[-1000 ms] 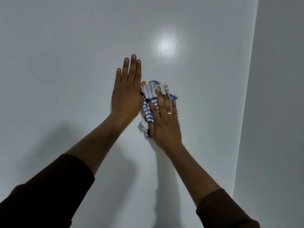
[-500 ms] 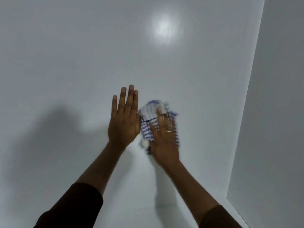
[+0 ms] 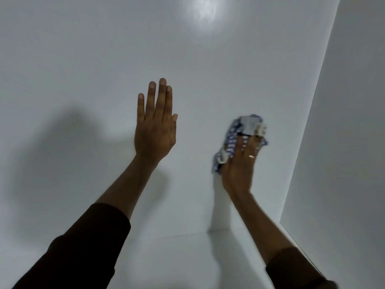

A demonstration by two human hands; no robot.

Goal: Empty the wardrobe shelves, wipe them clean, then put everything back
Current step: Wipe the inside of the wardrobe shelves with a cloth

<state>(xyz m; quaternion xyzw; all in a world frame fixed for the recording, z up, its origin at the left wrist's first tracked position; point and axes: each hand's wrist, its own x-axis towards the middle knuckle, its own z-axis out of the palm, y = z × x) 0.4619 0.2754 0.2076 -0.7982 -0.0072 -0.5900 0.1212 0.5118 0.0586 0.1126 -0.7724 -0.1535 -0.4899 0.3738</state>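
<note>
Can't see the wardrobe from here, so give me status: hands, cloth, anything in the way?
Left hand flat on white back panel, holding nothing. Right hand pressing striped cloth to the panel, near right wall. Nothing in the way.

Two bare forearms in dark sleeves reaching forward, left hand [image 3: 155, 130] flat with straight fingers together, right hand [image 3: 239, 165] flat with a ring, fingers extended, motion-blurred, hands well apart
</note>
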